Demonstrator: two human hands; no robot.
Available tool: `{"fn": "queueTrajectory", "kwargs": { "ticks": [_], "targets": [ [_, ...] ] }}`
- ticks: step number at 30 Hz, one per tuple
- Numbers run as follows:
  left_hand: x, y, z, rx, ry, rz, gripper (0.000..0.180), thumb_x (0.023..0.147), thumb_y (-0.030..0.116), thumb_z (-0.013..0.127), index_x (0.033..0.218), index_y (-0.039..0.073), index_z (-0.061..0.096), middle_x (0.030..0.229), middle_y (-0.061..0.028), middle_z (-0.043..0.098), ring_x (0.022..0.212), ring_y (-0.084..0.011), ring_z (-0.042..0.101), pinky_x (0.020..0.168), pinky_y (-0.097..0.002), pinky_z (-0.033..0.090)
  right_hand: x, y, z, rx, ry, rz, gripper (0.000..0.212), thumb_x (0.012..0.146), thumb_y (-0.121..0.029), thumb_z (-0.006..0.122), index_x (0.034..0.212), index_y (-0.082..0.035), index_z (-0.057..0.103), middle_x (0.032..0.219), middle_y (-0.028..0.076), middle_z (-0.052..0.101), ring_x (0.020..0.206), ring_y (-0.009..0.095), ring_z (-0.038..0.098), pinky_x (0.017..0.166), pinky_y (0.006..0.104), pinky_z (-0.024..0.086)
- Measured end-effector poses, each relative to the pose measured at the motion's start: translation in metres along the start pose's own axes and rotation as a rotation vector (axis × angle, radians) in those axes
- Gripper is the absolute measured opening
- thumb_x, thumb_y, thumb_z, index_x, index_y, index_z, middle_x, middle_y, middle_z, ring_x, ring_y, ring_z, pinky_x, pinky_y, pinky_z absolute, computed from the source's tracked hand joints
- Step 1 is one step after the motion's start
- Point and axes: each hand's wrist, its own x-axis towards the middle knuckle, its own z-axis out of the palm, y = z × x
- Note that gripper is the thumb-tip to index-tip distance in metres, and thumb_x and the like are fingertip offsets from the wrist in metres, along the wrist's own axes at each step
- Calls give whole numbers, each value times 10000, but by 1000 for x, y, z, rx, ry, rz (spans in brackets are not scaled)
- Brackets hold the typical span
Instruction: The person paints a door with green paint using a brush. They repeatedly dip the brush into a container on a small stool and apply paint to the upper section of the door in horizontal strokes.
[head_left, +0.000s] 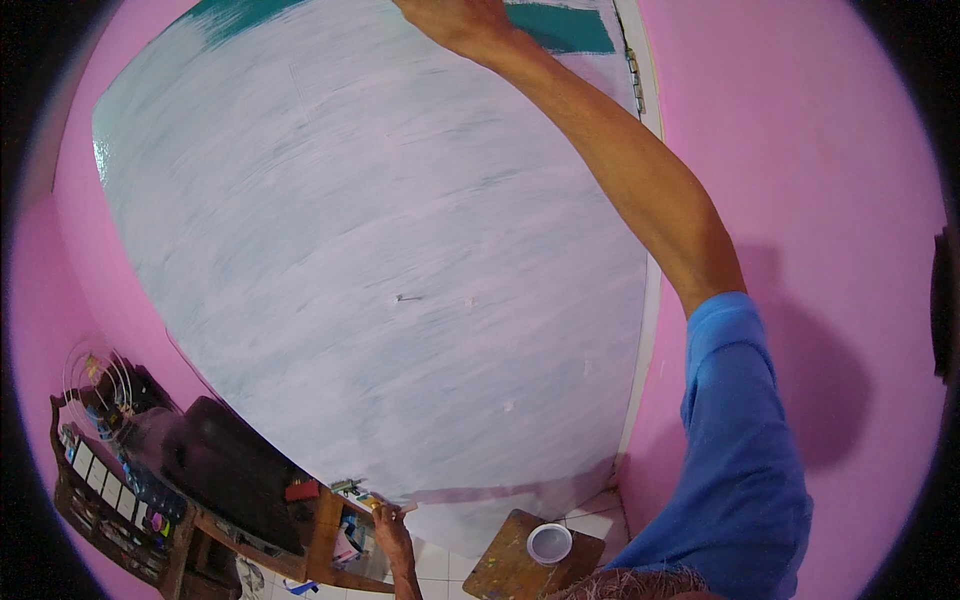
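Note:
A large door fills the middle, brushed with streaky white paint over teal. Bare teal shows along its upper end. My right arm stretches up across its right side, and my right hand is at the top edge of the view. Its fingers are cut off there, so anything it holds is hidden. Low down, my left hand is closed at the door's edge, thumb on the painted face. A small metal hook sticks out from the door's middle.
A white bowl stands on a paint-spotted wooden stool below the door. Left is a wooden cabinet with a dark screen and clutter. A hinge sits on the right frame, beside a pink wall.

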Motion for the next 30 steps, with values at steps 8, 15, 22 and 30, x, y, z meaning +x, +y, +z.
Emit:
{"fn": "queueTrajectory", "kwargs": {
  "ticks": [8, 15, 22, 30],
  "targets": [
    [-1, 9, -8, -7, -31, -63, 212, 812, 48, 787, 985, 73, 667, 1087, -143, 642, 977, -380, 672, 777, -470, 555, -11, 73, -40, 400, 83, 507, 234, 921, -151, 661, 876, 77, 691, 770, 140, 716, 639, 213, 712, 520, 347, 566],
    [-5, 4, -2, -21, -13, -87, 219, 804, 43, 790, 978, 82, 662, 1085, -130, 643, 976, -371, 674, 763, -467, 563, -14, 121, -88, -262, 181, 345, 315, 939, -286, 677, 944, 26, 718, 838, 217, 735, 787, 359, 733, 671, 465, 553],
    [-5, -14, 15, -53, 18, -45, 244, 776, 14, 800, 968, 77, 665, 1076, -131, 644, 961, -370, 671, 764, -466, 562, -25, 35, -28, -250, -53, -72, 203, 997, -198, 588, 1118, -132, 737, 1069, 136, 705, 900, 346, 704, 768, 445, 583],
    [4, 7, -1, -19, 7, -13, 191, 812, 50, 784, 962, 51, 666, 1067, -150, 641, 957, -387, 673, 765, -474, 556, -12, -11, -10, 167, 111, 118, 261, 947, -260, 679, 958, 0, 695, 822, 199, 714, 784, 382, 717, 674, 469, 557]
  ]
}}
